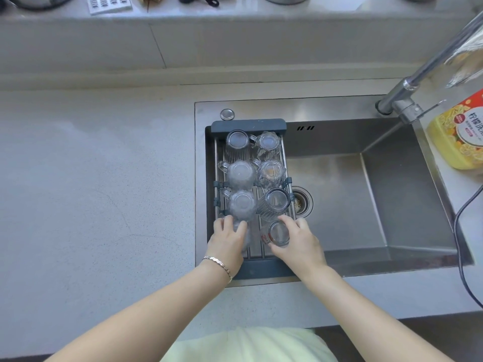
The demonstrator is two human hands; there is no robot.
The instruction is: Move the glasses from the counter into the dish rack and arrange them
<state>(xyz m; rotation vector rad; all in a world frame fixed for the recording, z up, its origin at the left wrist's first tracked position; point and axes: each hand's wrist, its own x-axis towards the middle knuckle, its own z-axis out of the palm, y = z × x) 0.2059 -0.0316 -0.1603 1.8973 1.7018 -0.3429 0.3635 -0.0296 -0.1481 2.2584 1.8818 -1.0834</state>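
Observation:
A dark grey dish rack (248, 124) spans the left end of the steel sink. Several clear glasses stand upside down in it in two columns, such as a mug (241, 173) on the left and a ribbed glass (274, 203) on the right. My right hand (298, 240) grips a small glass with red print (278, 233) at the near right of the rack. My left hand (227, 237) lies over a frosted glass (245, 237) at the near left, which is mostly hidden under my fingers.
The sink basin (352, 199) with its drain (303, 202) lies right of the rack. A chrome faucet (407, 100) reaches in from the upper right, beside a yellow detergent bottle (460, 134). A black cable (460, 244) runs down the right. Grey counter (91, 192) extends left.

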